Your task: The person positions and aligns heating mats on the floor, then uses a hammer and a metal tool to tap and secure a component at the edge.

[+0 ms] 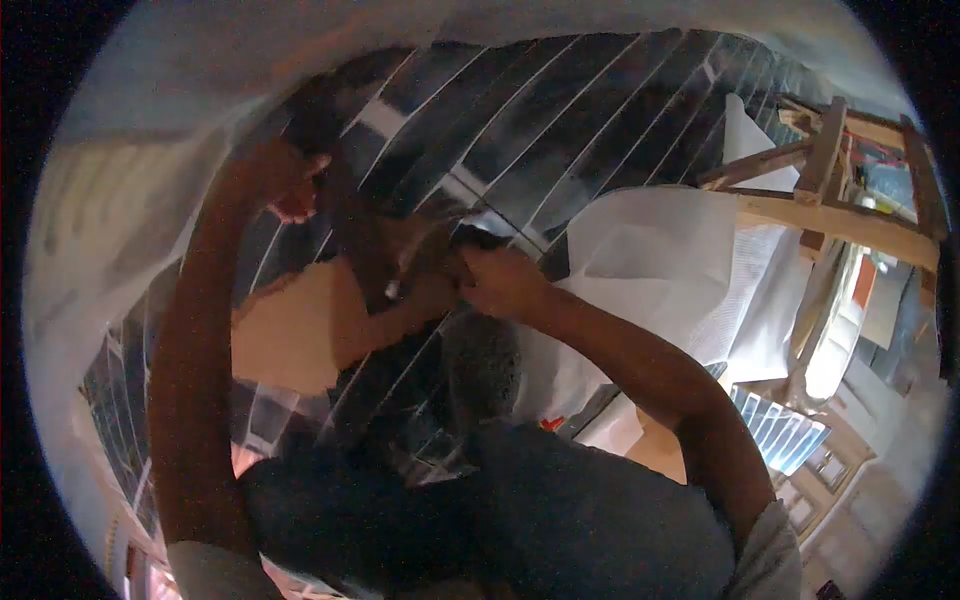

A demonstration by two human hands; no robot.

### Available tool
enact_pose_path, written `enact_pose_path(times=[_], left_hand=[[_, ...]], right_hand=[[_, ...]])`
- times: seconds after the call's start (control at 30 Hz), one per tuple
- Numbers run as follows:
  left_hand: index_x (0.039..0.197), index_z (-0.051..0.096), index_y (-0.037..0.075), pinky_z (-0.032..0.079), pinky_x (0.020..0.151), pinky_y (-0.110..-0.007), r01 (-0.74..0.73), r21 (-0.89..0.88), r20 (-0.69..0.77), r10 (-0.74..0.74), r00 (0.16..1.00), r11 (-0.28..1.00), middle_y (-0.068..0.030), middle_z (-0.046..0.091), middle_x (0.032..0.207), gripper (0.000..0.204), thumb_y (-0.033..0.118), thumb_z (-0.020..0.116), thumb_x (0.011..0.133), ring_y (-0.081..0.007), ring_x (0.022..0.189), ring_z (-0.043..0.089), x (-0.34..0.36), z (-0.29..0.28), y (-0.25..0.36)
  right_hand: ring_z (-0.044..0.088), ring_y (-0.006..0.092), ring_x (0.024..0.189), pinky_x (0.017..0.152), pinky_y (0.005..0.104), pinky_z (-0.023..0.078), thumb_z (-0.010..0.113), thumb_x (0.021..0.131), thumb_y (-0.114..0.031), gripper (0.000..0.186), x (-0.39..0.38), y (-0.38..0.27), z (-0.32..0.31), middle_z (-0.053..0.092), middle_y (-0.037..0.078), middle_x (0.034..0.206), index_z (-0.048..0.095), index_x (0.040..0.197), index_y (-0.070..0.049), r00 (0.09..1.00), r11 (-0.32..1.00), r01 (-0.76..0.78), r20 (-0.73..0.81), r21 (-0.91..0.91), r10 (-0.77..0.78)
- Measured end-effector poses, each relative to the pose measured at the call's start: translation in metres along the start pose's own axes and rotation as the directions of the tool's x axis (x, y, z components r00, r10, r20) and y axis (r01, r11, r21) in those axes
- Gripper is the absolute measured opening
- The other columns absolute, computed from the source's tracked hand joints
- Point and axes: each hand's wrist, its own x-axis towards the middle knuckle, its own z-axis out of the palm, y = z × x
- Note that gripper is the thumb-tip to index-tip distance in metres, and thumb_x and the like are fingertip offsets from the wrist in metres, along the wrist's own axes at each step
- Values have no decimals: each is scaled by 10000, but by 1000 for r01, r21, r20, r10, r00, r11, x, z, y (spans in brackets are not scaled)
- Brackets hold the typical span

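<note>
My right hand (505, 282) is closed, its fingers pressed together by a small dark piece that I cannot make out. Just beyond it, something pale and shiny (490, 222) catches the light. A dark brown, angled piece (360, 225) lies between my two hands, with a small white spot at its lower end; its kind is too dim to tell. Left of its upper end, my left hand (292, 188) hangs with thumb and fingers apart and nothing visible between them. Nearer to me is a flat tan sheet (288, 328) with a ragged edge.
Below is a dark surface (590, 120) crossed by pale lines. White sheeting (650, 250) is bunched to the right, beside a wooden frame (840, 215). Pale draped material (130, 190) rises at the left and far side. My dark-clad legs (500, 510) are close in front.
</note>
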Motion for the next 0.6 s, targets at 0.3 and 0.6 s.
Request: enact_pose_path(times=[0.3,0.6], left_hand=[[559,507,59,353,346,-354,79,-169,-49,-88,995,982,-76,515,472,540,407,584,964,-173,379,500,40,19,11],[771,675,13,550,624,-426,-330,825,-87,680,728,459,-169,698,887,393,361,580,926,-280,734,693,37,23,55]], right_hand=[[647,439,835,754,520,526,615,827,-263,392,-1,2,-66,659,267,921,547,1113,-5,991,997,53,123,-55,-46],[648,395,930,806,479,526,588,866,-231,456,1,30,-73,656,227,1024,527,1284,-61,961,961,276,4,12,-276]])
